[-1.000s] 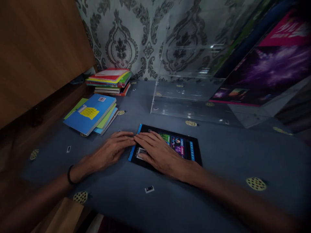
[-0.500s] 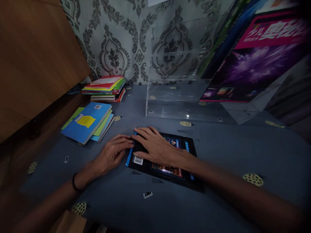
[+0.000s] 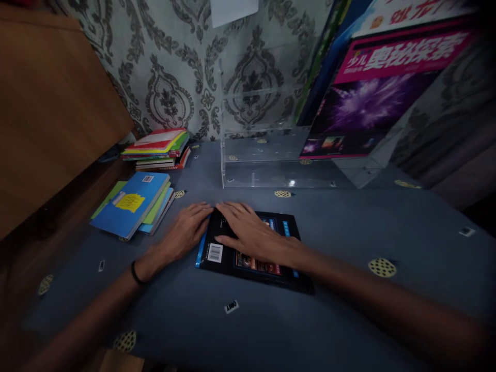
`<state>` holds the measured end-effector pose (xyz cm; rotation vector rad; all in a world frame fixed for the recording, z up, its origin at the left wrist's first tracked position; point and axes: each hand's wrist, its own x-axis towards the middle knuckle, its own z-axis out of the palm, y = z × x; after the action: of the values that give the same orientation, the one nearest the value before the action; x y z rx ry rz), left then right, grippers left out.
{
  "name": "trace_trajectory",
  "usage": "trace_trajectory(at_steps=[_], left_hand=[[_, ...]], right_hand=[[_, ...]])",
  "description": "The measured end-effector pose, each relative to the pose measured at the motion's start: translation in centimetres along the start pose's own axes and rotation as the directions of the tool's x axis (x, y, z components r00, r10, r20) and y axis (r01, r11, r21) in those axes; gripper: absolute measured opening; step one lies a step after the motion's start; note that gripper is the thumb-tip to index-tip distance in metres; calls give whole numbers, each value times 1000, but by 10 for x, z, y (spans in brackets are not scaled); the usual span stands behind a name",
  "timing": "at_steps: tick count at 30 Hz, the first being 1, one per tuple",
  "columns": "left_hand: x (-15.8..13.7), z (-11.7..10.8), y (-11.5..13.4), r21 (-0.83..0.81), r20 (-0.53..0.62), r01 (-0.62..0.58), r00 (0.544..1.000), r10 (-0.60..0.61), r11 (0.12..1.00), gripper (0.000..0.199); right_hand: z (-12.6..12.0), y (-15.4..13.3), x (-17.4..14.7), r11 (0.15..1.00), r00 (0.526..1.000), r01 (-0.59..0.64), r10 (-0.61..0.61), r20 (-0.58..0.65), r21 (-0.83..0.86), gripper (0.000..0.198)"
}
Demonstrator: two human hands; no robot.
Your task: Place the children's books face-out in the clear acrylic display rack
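At the far left stands a wooden panel (image 3: pixel 50 103). Next to it, on the blue-grey tabletop (image 3: pixel 163 315) printed with pineapples, lies a small pile topped by a blue book (image 3: pixel 129 204) with a yellow patch and a barcode. Behind that pile, near the damask wallpaper (image 3: pixel 170 98), sits a second stack of books (image 3: pixel 157 147) with red and yellow covers on top.

The left hand (image 3: pixel 186 232), a black band (image 3: pixel 136 273) on its wrist, reaches to the far end of the blue spine of a black-covered book (image 3: pixel 222 263). Its fingers lie close together, slightly bent; whether they press on the spine I cannot tell. The book lies flat on the tabletop, barcode side up, in front of the person.

The right hand (image 3: pixel 250 232) rests palm down across its cover, fingers extended, thumb spread apart. Behind and to the right, a clear acrylic rack (image 3: pixel 251 178) holds a purple-and-pink magazine (image 3: pixel 360 101), leaning back, with others behind it.
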<state>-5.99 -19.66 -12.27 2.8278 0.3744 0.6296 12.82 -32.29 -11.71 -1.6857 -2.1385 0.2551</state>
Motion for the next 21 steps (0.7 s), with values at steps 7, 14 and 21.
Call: trace_trajectory(at_steps=[7, 14, 21], left_hand=[[5, 0, 4, 73, 32, 17, 999, -19, 997, 33], [28, -6, 23, 319, 155, 8, 986, -60, 948, 33], [29, 0, 37, 476, 144, -20, 988, -55, 879, 33]], right_hand=[[4, 1, -18, 997, 999, -33, 31, -27, -76, 58], [-4, -4, -25, 996, 998, -41, 38, -39, -82, 58], [-5, 3, -56, 975, 989, -141, 132, -64, -173, 58]])
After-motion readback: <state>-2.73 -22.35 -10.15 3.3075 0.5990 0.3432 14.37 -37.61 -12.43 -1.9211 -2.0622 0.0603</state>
